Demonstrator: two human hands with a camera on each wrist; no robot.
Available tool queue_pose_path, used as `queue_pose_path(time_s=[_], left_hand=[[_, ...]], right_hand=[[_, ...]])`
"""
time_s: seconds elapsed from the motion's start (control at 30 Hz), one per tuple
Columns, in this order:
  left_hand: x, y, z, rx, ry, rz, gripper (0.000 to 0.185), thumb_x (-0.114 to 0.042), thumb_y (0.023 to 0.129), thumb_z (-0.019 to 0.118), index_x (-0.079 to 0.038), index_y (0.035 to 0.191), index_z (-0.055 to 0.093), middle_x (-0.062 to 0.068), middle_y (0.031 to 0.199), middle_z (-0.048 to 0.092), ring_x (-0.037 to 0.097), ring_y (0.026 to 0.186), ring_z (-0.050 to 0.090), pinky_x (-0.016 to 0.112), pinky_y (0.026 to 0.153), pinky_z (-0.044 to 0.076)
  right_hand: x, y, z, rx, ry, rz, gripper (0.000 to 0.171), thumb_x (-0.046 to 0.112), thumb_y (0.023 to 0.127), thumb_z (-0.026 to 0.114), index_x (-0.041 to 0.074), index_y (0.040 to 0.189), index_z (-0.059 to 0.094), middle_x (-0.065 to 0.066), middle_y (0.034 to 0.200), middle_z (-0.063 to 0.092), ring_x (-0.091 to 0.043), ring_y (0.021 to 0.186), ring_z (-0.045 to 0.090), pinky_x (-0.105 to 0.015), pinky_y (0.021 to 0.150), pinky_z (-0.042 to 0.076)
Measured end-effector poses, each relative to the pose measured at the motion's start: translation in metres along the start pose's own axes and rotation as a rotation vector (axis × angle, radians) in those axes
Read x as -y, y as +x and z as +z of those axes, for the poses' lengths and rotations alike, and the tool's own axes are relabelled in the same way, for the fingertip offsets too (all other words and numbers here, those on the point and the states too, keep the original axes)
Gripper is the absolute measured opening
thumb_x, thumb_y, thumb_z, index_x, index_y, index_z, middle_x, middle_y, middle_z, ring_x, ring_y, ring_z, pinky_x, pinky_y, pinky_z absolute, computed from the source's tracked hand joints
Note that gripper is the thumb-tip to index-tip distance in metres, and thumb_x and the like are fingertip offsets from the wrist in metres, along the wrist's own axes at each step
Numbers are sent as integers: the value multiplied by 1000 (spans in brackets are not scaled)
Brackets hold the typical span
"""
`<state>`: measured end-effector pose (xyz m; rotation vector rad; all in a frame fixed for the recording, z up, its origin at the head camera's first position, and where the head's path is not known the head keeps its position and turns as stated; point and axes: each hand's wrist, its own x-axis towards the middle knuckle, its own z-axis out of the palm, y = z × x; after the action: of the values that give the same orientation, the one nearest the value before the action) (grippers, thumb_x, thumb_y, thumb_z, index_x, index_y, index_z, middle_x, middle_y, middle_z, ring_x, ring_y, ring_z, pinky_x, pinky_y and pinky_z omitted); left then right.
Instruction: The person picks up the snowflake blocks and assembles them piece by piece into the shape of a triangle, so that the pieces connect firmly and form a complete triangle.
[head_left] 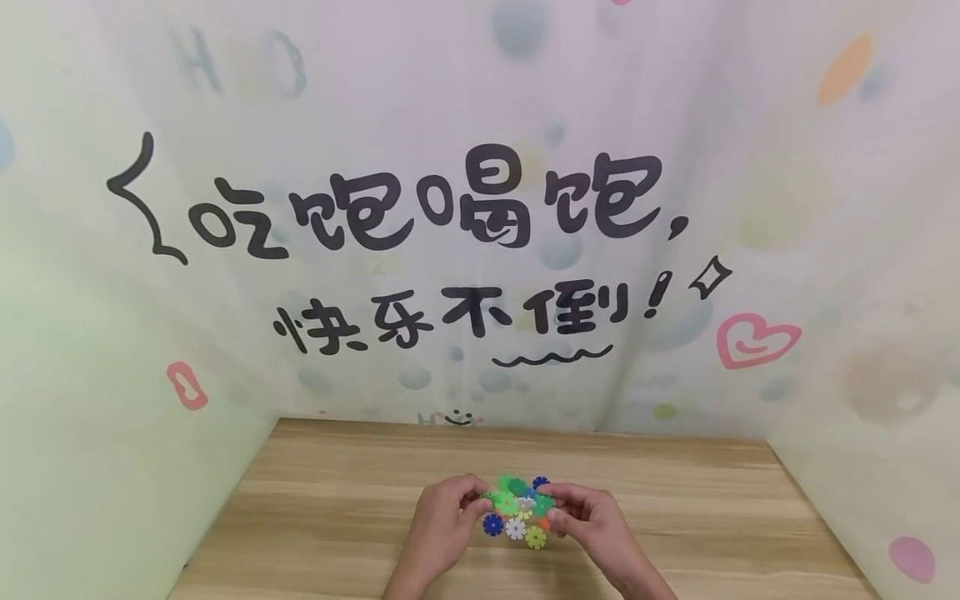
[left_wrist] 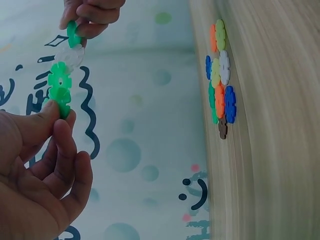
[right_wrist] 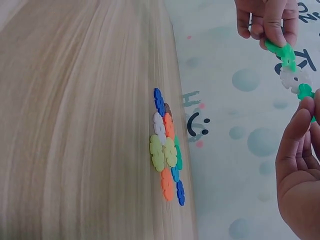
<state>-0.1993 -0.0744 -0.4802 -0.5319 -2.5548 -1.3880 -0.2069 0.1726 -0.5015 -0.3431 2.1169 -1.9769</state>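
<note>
Both hands hold a short chain of joined plastic snowflake discs in the air above the table. My left hand point(head_left: 442, 525) pinches the bright green discs point(left_wrist: 60, 80) at one end between thumb and fingers. A translucent white disc point(left_wrist: 71, 57) sits in the middle of the chain. At the other end is a green disc point(right_wrist: 304, 91), which my right hand point(head_left: 600, 529) pinches between thumb and fingertips. Where the discs slot together is partly hidden by the fingers.
Below the hands, several loose discs lie grouped on the wooden table point(head_left: 322, 508): blue point(head_left: 492, 524), white point(head_left: 515, 528), yellow-green point(head_left: 536, 537), orange point(right_wrist: 167, 185) and brown point(left_wrist: 223, 128) among them. A printed curtain point(head_left: 450, 108) hangs behind the table and along both sides.
</note>
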Motion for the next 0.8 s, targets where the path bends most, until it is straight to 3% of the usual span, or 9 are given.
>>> queue_pose_path(time_s=[0.3, 0.47, 0.8], left_hand=[[-2, 0, 2, -51, 29, 33, 5, -21, 82, 70, -18, 84, 68, -17, 72, 58, 1, 65, 53, 21, 59, 46], [-5, 0, 4, -87, 34, 78, 5, -21, 81, 71, -18, 83, 68, -16, 72, 58, 0, 64, 52, 20, 57, 46], [-9, -2, 2, -96, 15, 100, 6, -21, 82, 70, -16, 82, 68, -15, 72, 58, 0, 65, 53, 20, 57, 46]], right_hand=[[0, -1, 2, -30, 12, 5, 38, 15, 83, 70, 2, 117, 62, -21, 96, 61, -18, 78, 61, -32, 72, 53], [2, -1, 3, -37, 29, -7, 41, 12, 84, 68, -5, 120, 58, -21, 96, 61, -18, 77, 61, -30, 72, 53], [0, -2, 2, -41, 51, -8, 45, 14, 83, 70, -7, 121, 56, -17, 93, 62, -17, 76, 61, -31, 71, 54]])
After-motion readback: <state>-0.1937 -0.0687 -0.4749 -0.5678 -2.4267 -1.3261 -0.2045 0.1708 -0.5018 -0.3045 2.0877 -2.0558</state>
